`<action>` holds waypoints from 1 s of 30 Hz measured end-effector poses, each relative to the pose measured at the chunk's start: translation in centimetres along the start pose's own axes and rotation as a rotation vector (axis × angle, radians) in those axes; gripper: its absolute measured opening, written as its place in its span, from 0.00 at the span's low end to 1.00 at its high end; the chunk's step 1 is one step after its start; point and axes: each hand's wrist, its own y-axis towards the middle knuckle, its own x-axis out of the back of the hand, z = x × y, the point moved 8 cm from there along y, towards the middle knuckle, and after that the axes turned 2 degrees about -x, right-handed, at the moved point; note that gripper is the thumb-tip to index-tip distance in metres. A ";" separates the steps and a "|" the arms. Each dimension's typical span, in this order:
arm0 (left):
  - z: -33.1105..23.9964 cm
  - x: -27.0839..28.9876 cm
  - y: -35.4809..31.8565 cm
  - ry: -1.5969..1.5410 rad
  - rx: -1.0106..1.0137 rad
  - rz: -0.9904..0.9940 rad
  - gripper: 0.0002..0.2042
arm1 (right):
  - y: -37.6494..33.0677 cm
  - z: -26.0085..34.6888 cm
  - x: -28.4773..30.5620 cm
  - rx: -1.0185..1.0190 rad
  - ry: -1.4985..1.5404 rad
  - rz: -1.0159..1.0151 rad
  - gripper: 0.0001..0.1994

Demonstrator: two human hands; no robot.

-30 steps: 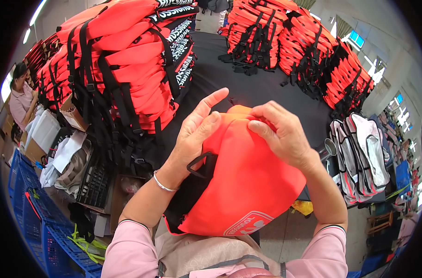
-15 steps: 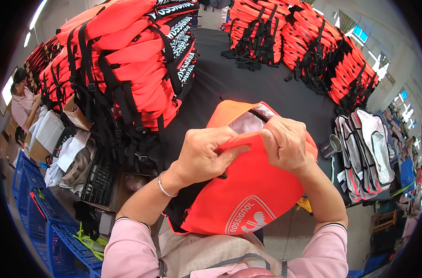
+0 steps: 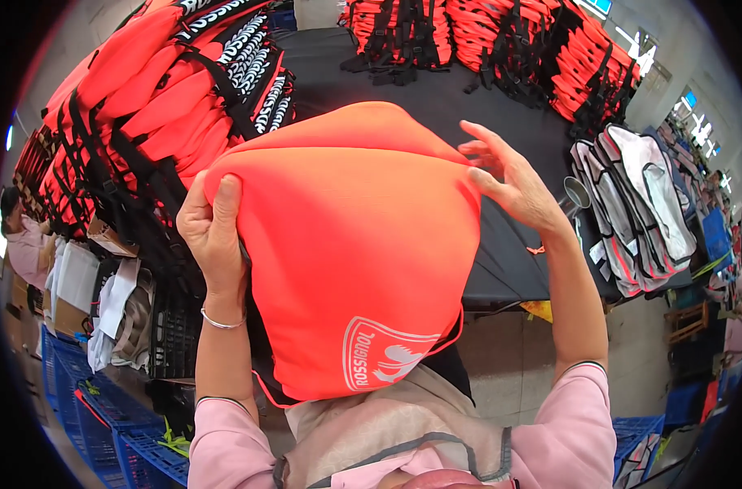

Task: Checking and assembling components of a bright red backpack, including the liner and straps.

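Observation:
I hold up a bright orange padded fabric panel [image 3: 346,244] with a white emblem near its lower edge, lifted close in front of me. My left hand [image 3: 212,232] grips its left edge, thumb over the front. At the panel's upper right corner my right hand [image 3: 509,179] rests with fingers spread, touching the edge. The panel hides much of the black table [image 3: 468,106] behind it.
A tall stack of orange vests with black straps [image 3: 159,114] stands at the left, and more orange stacks [image 3: 501,41] lie across the far side. White and grey vests [image 3: 631,204] hang at the right. Blue crates [image 3: 102,424] sit on the floor at lower left. Another person [image 3: 24,240] stands at the far left.
The orange panel has been raised and spread flat toward me. My hands have moved apart from its top middle to its left and right edges.

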 end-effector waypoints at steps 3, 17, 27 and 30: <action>0.2 0.0 0.2 0.040 -0.022 0.011 0.09 | 0.7 -0.2 -1.7 0.218 -0.137 -0.023 0.24; 6.8 2.5 11.9 0.627 -0.084 0.104 0.14 | 7.9 10.8 5.8 0.310 -0.534 -0.374 0.25; 3.8 -19.0 -14.3 0.414 -0.293 1.360 0.49 | 15.6 -8.8 2.1 -0.300 -0.484 -0.240 0.23; 6.6 -19.3 -23.8 0.621 -0.349 1.647 0.49 | 16.7 -9.7 1.9 -0.319 -0.571 -0.160 0.23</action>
